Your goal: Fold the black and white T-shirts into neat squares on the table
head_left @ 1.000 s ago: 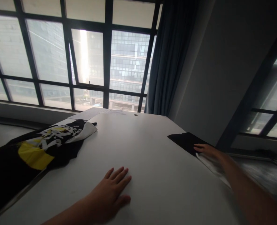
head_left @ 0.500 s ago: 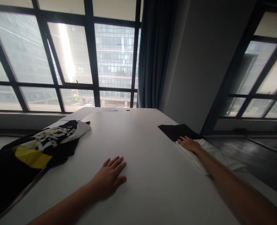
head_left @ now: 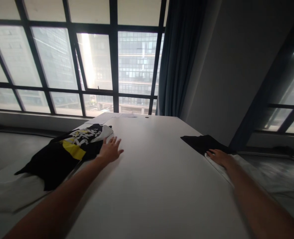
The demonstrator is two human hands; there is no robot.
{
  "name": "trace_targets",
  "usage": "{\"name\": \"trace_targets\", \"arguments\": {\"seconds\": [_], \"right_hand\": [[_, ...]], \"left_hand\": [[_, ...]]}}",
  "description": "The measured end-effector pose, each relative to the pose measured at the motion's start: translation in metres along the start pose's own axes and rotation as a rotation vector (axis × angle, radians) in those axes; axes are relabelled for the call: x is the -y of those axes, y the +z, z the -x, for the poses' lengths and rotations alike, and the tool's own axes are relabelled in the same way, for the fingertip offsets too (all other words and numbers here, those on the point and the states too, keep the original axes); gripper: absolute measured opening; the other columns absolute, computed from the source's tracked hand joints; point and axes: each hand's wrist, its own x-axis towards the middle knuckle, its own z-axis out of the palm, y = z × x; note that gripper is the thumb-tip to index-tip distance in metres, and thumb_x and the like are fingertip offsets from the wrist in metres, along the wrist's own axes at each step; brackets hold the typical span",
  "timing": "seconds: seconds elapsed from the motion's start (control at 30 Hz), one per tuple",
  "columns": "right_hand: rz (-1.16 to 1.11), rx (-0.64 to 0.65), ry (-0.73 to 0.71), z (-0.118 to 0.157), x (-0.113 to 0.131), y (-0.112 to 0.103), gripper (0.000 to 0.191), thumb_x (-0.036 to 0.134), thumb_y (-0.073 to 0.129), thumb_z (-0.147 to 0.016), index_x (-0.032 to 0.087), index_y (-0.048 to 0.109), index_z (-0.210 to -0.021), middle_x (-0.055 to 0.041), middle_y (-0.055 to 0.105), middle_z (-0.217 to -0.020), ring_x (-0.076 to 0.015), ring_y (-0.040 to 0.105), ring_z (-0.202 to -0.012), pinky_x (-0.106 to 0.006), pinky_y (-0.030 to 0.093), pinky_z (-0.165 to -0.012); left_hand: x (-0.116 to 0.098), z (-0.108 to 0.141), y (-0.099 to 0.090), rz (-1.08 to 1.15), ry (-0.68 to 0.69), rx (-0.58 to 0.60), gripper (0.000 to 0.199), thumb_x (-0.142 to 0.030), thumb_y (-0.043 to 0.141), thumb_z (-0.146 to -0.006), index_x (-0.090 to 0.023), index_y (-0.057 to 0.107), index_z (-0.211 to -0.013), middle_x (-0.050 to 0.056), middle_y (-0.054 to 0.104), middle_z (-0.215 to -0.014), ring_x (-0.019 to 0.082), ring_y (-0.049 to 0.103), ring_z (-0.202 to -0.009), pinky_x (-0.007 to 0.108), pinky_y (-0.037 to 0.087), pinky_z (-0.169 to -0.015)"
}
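At the left edge of the white table (head_left: pixel 147 186) lies a black garment (head_left: pixel 54 162) with a yellow, white and grey print; a white cloth shows under its near end. Beside its far end is my left hand (head_left: pixel 110 150), fingers spread and holding nothing. Whether it touches the garment or the tabletop I cannot tell. On the right edge, my right hand (head_left: pixel 218 157) rests with outstretched fingers on a white cloth (head_left: pixel 244 166). A folded black cloth (head_left: pixel 204 142) lies just beyond those fingertips. The white cloth is partly hidden under my right forearm.
Papers (head_left: pixel 102 119) lie at the table's far left corner. A small dark round spot (head_left: pixel 147 117) marks the far edge. Behind stand large windows (head_left: pixel 137 63), a blue curtain (head_left: pixel 173 63) and a grey pillar (head_left: pixel 219 73).
My left hand has moved forward from the near tabletop to beside the printed garment. My right hand stays on the white cloth. The view has turned left.
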Motion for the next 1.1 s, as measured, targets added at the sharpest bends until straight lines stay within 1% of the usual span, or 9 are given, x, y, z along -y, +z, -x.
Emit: {"name": "trace_targets", "arguments": {"seconds": [0.1, 0.2, 0.4, 0.57, 0.67, 0.73, 0.87, 1.0, 1.1], "right_hand": [[0.085, -0.155, -0.063, 0.014, 0.033, -0.019, 0.046, 0.034, 0.034, -0.094, 0.021, 0.063, -0.127, -0.0144, 0.055, -0.141, -0.0308, 0.046, -0.132, -0.055, 0.024, -0.113], [-0.001, -0.270, -0.217, 0.038, 0.090, -0.041, 0.042, 0.033, 0.036, -0.094, 0.020, 0.066, -0.121, -0.0117, 0.058, -0.137, -0.0276, 0.052, -0.124, -0.045, 0.030, -0.111], [-0.202, -0.150, -0.566, 0.105, 0.190, -0.070, 0.030, 0.035, 0.049, -0.091, 0.020, 0.070, -0.107, -0.0092, 0.066, -0.123, -0.0247, 0.057, -0.116, -0.037, 0.037, -0.103], [-0.318, -0.017, -0.688, 0.137, 0.204, -0.073, 0.022, 0.032, 0.057, -0.087, 0.023, 0.072, -0.101, -0.0073, 0.069, -0.118, -0.0255, 0.059, -0.111, -0.041, 0.039, -0.101], [-0.364, 0.005, -0.667, 0.137, 0.200, -0.070, 0.025, 0.030, 0.057, -0.087, 0.022, 0.071, -0.106, -0.0085, 0.068, -0.119, -0.0258, 0.059, -0.113, -0.042, 0.040, -0.102], [-0.403, 0.021, -0.658, 0.136, 0.199, -0.067, 0.032, 0.029, 0.056, -0.088, 0.021, 0.068, -0.117, -0.0099, 0.066, -0.125, -0.0259, 0.057, -0.118, -0.041, 0.039, -0.105], [-0.475, 0.034, -0.729, 0.140, 0.205, -0.059, 0.063, 0.030, 0.065, -0.082, 0.022, 0.049, -0.142, -0.0107, 0.051, -0.145, -0.0271, 0.046, -0.133, -0.042, 0.035, -0.112], [-0.423, 0.043, -0.755, 0.141, 0.208, -0.047, 0.051, 0.027, 0.064, -0.083, 0.022, 0.058, -0.134, -0.0112, 0.048, -0.148, -0.0285, 0.045, -0.135, -0.046, 0.036, -0.111], [-0.467, 0.103, -0.797, 0.138, 0.206, -0.039, 0.034, 0.024, 0.060, -0.085, 0.021, 0.069, -0.117, -0.0108, 0.057, -0.139, -0.0264, 0.051, -0.129, -0.044, 0.039, -0.110]], "left_hand": [[0.048, -0.006, 0.006, -0.159, -0.278, -0.131, 0.061, -0.035, 0.049, -0.090, -0.007, 0.044, -0.143, 0.027, 0.036, -0.153, 0.039, 0.028, -0.143, 0.060, 0.007, -0.114], [0.084, -0.003, 0.015, -0.118, -0.529, -0.141, 0.065, -0.033, 0.050, -0.086, -0.002, 0.042, -0.142, 0.031, 0.047, -0.142, 0.043, 0.042, -0.132, 0.062, 0.020, -0.108], [0.109, 0.003, 0.010, -0.028, -0.579, -0.123, 0.043, -0.032, 0.054, -0.084, 0.001, 0.065, -0.109, 0.033, 0.061, -0.118, 0.047, 0.053, -0.115, 0.058, 0.033, -0.096], [0.102, -0.003, -0.011, 0.109, -0.575, -0.265, 0.037, -0.034, 0.049, -0.088, -0.007, 0.068, -0.104, 0.023, 0.066, -0.112, 0.045, 0.058, -0.109, 0.059, 0.037, -0.094], [0.062, -0.006, -0.023, 0.410, -0.397, -0.508, 0.032, -0.029, 0.048, -0.087, -0.010, 0.067, -0.104, 0.020, 0.066, -0.112, 0.036, 0.060, -0.109, 0.049, 0.044, -0.094], [0.018, -0.002, -0.029, 0.660, -0.084, -0.547, 0.027, -0.028, 0.048, -0.085, -0.013, 0.066, -0.099, 0.016, 0.067, -0.105, 0.028, 0.062, -0.103, 0.041, 0.048, -0.093], [-0.061, 0.018, -0.030, 0.869, 0.618, -0.164, 0.028, -0.037, 0.053, -0.090, -0.018, 0.066, -0.105, 0.012, 0.063, -0.123, 0.024, 0.059, -0.114, 0.037, 0.046, -0.101], [-0.064, 0.028, -0.011, 0.697, 0.687, 0.084, 0.074, -0.052, 0.074, -0.076, -0.027, 0.048, -0.141, 0.011, 0.048, -0.148, 0.031, 0.044, -0.134, 0.047, 0.032, -0.114], [-0.037, 0.023, 0.009, 0.567, 0.649, 0.198, 0.078, -0.056, 0.076, -0.072, -0.033, 0.049, -0.142, 0.009, 0.041, -0.154, 0.035, 0.038, -0.140, 0.055, 0.022, -0.117]]}}
